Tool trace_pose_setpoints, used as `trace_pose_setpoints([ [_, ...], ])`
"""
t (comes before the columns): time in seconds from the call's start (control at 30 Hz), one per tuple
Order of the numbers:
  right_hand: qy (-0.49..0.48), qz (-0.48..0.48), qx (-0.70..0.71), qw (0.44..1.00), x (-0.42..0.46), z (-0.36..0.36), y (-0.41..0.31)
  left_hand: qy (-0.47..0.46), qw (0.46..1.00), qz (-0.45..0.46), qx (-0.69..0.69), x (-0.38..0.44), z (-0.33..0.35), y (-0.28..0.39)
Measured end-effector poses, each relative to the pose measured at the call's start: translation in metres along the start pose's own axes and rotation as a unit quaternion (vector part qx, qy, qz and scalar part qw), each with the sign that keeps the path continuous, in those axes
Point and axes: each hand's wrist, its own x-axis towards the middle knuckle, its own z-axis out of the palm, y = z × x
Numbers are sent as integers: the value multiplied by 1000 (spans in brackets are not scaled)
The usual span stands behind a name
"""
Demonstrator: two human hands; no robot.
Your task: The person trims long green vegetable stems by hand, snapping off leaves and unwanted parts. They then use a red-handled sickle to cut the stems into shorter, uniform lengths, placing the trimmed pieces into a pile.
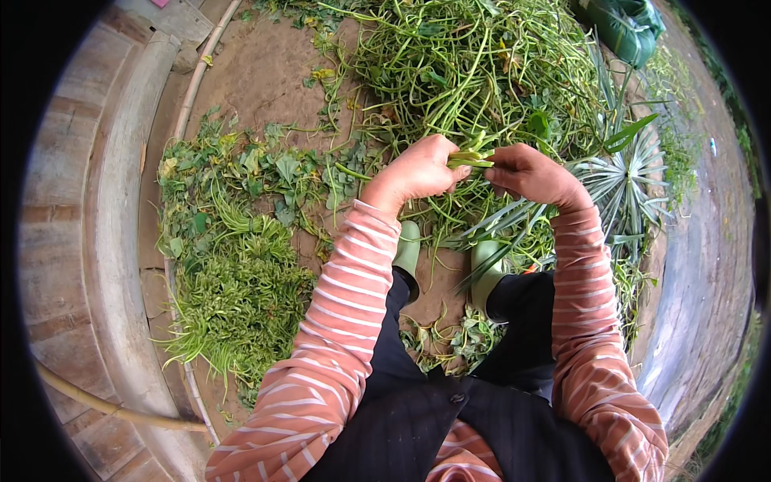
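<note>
My left hand point(418, 167) is closed around a small bunch of green vine stems point(473, 155). The stems' pale ends stick out between both hands. At those ends, the thumb and curled fingers of my right hand point(533, 176) pinch together; the fingertips partly hide what lies between them. Beyond and under the hands spreads a large tangled heap of green vines point(446, 72). To the left on the ground lies a pile of bunched green stems point(244, 295), apart from both hands.
Torn leaves point(283, 169) litter the bare earth floor point(259, 66). Spiky grey-green leaves point(629, 172) stick out at right, near a green sack point(632, 36). A bamboo pole point(202, 72) and a timber beam point(123, 181) run along the left. My green boots point(409, 247) stand before the heap.
</note>
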Motion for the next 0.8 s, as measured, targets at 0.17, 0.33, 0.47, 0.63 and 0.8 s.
trace_pose_setpoints([
  [0.17,144,-149,-191,960,15,9,20,63,996,39,53,9,4,-12],
  [0.33,252,-113,-271,922,19,25,10,84,996,-9,-20,6,0,-10],
  [0.47,342,-95,-304,884,24,38,6,137,989,3,-63,9,4,-8],
  [0.63,347,-108,-272,891,22,36,2,116,982,55,-137,1,-3,-6],
  [0.8,311,-95,-268,907,17,28,0,142,981,97,-92,1,-3,-9],
])
